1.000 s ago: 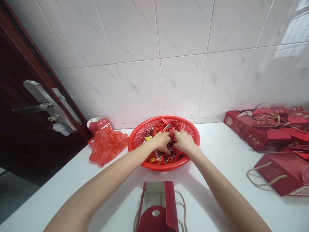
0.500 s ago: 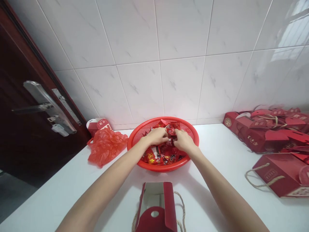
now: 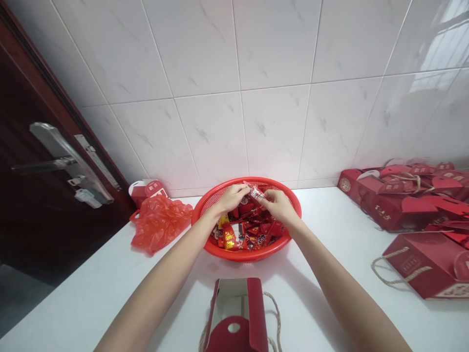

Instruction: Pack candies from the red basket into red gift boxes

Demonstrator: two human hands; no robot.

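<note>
A red plastic basket (image 3: 247, 255) with perforated sides holds a heap of wrapped candies (image 3: 252, 229), mostly in red wrappers. My right hand (image 3: 280, 205) pinches a white-and-red wrapped candy (image 3: 257, 193) just above the heap. At the far end of that same candy, the fingers of my left hand (image 3: 232, 198) are closed together, over the left half of the basket. Their exact grip is partly hidden. In front of the basket stands a dark red gift box (image 3: 258, 313) with its top open, a pale inside and rope handles.
Several red gift boxes (image 3: 406, 210) are piled on the white table (image 3: 318, 274) at right, with one nearer box (image 3: 421, 261) beside them. A crumpled red plastic bag (image 3: 159, 225) and a small box (image 3: 141, 193) lie at left by the door (image 3: 44, 210). Behind is a tiled wall.
Both hands have risen a little from among the candies. A white-and-red candy now shows between them, and the left hand has shifted slightly up and left.
</note>
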